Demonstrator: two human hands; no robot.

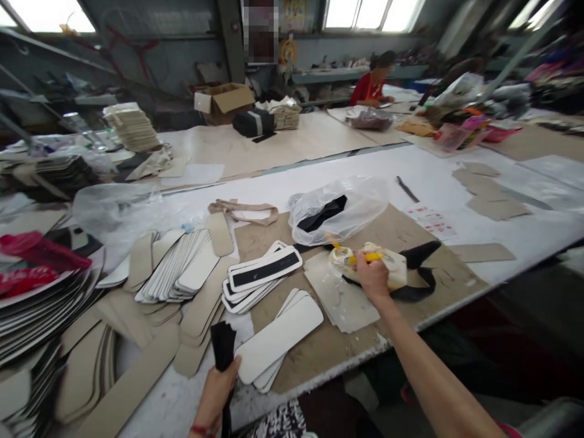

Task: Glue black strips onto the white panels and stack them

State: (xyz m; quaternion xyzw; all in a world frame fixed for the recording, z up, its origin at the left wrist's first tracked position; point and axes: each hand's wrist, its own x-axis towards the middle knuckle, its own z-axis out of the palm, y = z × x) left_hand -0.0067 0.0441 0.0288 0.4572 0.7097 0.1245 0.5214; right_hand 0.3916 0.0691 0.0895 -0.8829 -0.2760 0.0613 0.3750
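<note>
My left hand (218, 384) is closed around a bundle of black fabric strips (223, 344) near the table's front edge. Right beside its fingers lies a small stack of white rounded pieces (280, 334). My right hand (375, 281) grips a yellow-handled tool (367, 258), perhaps a brush, whose working end I cannot make out. That hand is over a cream-coloured, smeared container (398, 267). Under and beside the container are pale stained sheets (335, 295) and black fabric (422, 254). Between my hands, white pieces with a black strip on top (265, 269) lie overlapped.
Fanned white pieces (182, 267) and beige panels (132, 380) cover the left side. A clear plastic bag (360, 194) holding black material lies behind the brown board (438, 286). Farther back are a cardboard box (228, 100) and a seated person in red (365, 90).
</note>
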